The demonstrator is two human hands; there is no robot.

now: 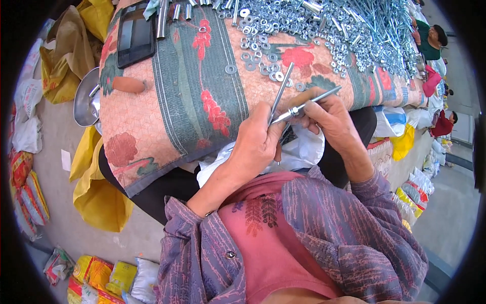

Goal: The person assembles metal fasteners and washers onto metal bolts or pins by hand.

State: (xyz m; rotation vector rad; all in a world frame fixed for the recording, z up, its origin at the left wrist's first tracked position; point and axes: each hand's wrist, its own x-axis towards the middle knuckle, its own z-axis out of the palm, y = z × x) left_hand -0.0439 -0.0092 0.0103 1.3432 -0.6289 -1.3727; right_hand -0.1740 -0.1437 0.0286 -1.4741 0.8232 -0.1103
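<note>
My left hand [253, 142] is closed around the lower end of an expansion bolt [304, 105], a silvery threaded rod with a nut near its middle. A second metal rod [282, 90] sticks up from the same hand, beside the thumb. The fingers of my right hand [334, 119] pinch the bolt's upper part, just beyond the nut. Both hands are over the near edge of a table under a floral cloth [202, 137]. Loose washers [273, 58] lie just beyond them. My fingers hide the bolt's lower end.
A large heap of washers, nuts, sleeves and threaded rods [324, 25] covers the far right. At the far left lie a dark phone-like device [136, 38] and a brown cylindrical piece [128, 84], with a metal bowl [82, 104] beyond the edge. Filled sacks [96, 273] and other people are around.
</note>
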